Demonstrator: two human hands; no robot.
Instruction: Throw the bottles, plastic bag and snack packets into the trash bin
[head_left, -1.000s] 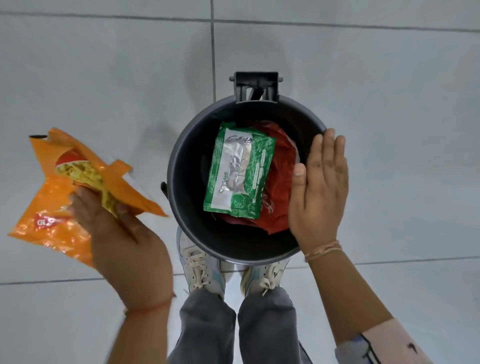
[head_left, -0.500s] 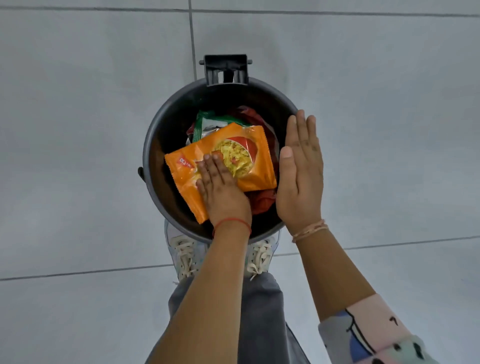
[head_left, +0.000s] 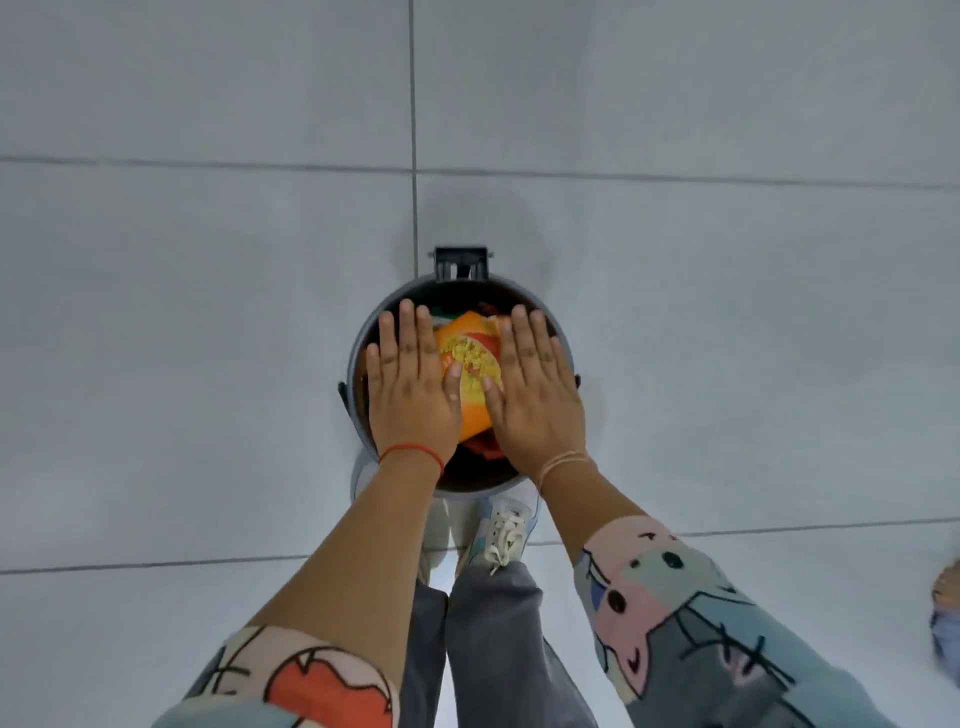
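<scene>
While held palm-down over the mouth of the trash bin (head_left: 356, 358), seen from straight above, with both feet tucked against the 6 o'clock edge.

At the 9 o'clock side of the opening: left hand (head_left: 410, 384), flat, fingers stretched toward 12 o'clock and slightly spread, gripping nothing. Probably laid out this way to tamp the rubbish down rather than to pick anything up. Impossible to tell whether pressing on what lies below or merely above it.

At the centre, showing in the gap between the two thumbs: orange snack packet (head_left: 470, 364), face up, tilted, already inside the bin and topmost in the pile. Beneath it, at 6 o'clock, a red packet (head_left: 480, 449); at 12 o'clock, a sliver of green packet (head_left: 441, 312). Stacked high, hence perhaps the flattening posture.

At the 3 o'clock side: right hand (head_left: 535, 387), mirroring the other, open and flat, clasping nothing, thumb beside the orange packet's edge.

No bottles or plastic bag to be seen; possibly buried, possibly elsewhere, not to be judged from here.
</scene>
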